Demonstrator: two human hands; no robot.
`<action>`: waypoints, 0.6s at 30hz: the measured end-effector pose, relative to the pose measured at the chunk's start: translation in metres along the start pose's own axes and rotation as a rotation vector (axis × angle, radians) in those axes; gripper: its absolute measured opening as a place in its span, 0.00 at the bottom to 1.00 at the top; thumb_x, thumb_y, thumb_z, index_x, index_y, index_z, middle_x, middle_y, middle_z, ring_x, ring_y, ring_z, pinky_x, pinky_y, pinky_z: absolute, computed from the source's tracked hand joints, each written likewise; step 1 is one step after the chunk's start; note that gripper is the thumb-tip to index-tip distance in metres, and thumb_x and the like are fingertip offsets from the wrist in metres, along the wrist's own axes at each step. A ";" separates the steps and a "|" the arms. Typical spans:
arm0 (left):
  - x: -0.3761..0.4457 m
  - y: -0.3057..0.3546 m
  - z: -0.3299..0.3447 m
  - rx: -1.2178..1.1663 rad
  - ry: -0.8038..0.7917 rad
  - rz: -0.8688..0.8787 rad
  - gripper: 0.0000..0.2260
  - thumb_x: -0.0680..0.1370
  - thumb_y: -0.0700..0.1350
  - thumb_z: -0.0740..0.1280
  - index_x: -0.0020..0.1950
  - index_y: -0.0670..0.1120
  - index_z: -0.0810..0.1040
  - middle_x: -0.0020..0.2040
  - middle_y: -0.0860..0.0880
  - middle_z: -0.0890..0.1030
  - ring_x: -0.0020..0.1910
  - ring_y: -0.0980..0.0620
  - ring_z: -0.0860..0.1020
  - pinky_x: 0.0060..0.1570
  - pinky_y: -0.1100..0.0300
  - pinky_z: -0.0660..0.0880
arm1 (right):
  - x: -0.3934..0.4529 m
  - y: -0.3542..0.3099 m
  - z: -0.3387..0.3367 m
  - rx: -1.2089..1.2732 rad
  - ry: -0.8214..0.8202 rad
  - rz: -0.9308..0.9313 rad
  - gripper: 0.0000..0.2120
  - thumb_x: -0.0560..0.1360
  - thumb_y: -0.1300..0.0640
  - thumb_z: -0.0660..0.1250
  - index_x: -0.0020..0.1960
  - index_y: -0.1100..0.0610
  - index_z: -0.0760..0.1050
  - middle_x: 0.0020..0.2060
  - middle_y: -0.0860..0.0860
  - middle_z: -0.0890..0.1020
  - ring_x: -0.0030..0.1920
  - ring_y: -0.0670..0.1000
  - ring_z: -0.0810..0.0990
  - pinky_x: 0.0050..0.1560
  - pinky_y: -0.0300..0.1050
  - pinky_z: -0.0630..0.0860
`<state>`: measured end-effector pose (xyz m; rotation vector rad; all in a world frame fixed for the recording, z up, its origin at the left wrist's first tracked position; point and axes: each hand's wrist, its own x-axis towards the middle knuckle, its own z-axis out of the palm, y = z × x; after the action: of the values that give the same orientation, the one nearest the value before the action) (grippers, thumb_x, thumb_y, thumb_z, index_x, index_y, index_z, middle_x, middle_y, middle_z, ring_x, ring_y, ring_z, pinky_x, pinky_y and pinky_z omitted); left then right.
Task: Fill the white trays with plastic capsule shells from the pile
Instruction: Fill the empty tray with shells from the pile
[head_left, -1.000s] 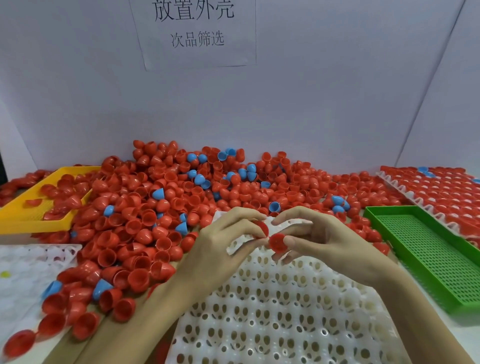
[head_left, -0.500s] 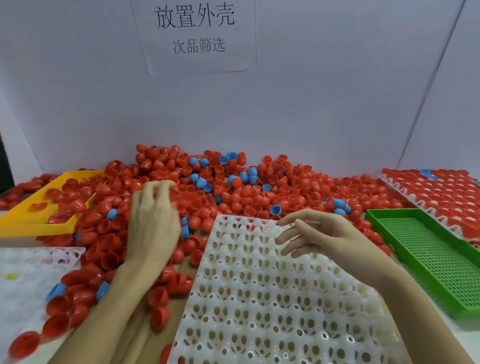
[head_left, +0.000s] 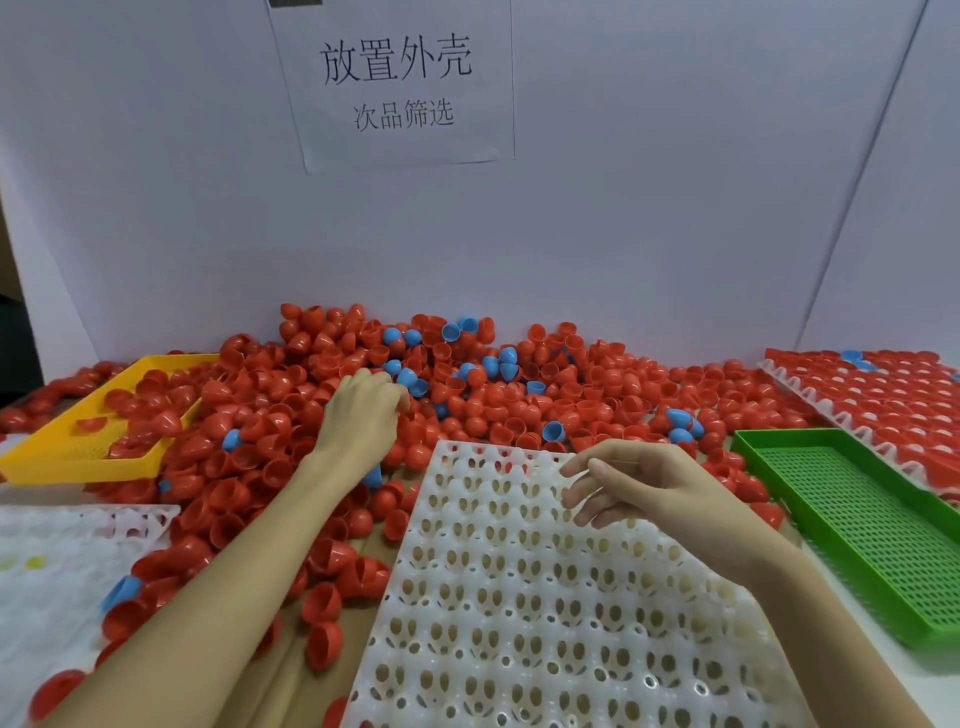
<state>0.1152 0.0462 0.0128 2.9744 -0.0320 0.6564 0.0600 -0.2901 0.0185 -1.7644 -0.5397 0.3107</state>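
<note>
Red shells (head_left: 519, 405) are now being reached by the left hand (head_left: 358, 415), grip unclear; the right hand (head_left: 639, 488), emptied, is hovering relaxed over the white tray (head_left: 545, 623).

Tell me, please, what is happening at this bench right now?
A person is loading plastic capsule shells into white trays. The left hand reaches into the pile of red and blue shells, fingers curled down among them; whether it holds one cannot be told. The right hand hovers, fingers relaxed and empty, over the far end of the white tray in front, whose visible pockets are all empty. A tray filled with red shells lies at the far right, behind an empty green basket.
</note>
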 end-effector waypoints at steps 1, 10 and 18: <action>-0.002 -0.001 -0.001 -0.106 0.038 -0.025 0.09 0.81 0.39 0.68 0.57 0.46 0.86 0.54 0.47 0.83 0.55 0.47 0.78 0.59 0.52 0.75 | 0.000 0.000 0.000 -0.005 0.004 0.005 0.12 0.86 0.52 0.64 0.61 0.53 0.84 0.52 0.57 0.88 0.53 0.58 0.88 0.60 0.52 0.84; -0.061 0.047 -0.027 -0.922 0.130 -0.130 0.05 0.78 0.40 0.75 0.48 0.50 0.87 0.42 0.56 0.87 0.40 0.57 0.85 0.46 0.63 0.82 | 0.000 0.001 0.002 -0.045 -0.048 -0.020 0.10 0.84 0.53 0.67 0.62 0.49 0.84 0.54 0.56 0.88 0.54 0.57 0.88 0.60 0.52 0.84; -0.094 0.088 -0.034 -1.117 -0.003 -0.071 0.04 0.78 0.42 0.75 0.46 0.51 0.87 0.40 0.55 0.87 0.35 0.54 0.87 0.40 0.61 0.83 | -0.002 -0.006 0.009 -0.064 -0.213 -0.135 0.21 0.82 0.57 0.73 0.74 0.48 0.76 0.64 0.53 0.84 0.61 0.58 0.86 0.63 0.50 0.82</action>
<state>0.0117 -0.0382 0.0118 1.8867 -0.2119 0.4085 0.0527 -0.2826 0.0214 -1.7570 -0.8262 0.3928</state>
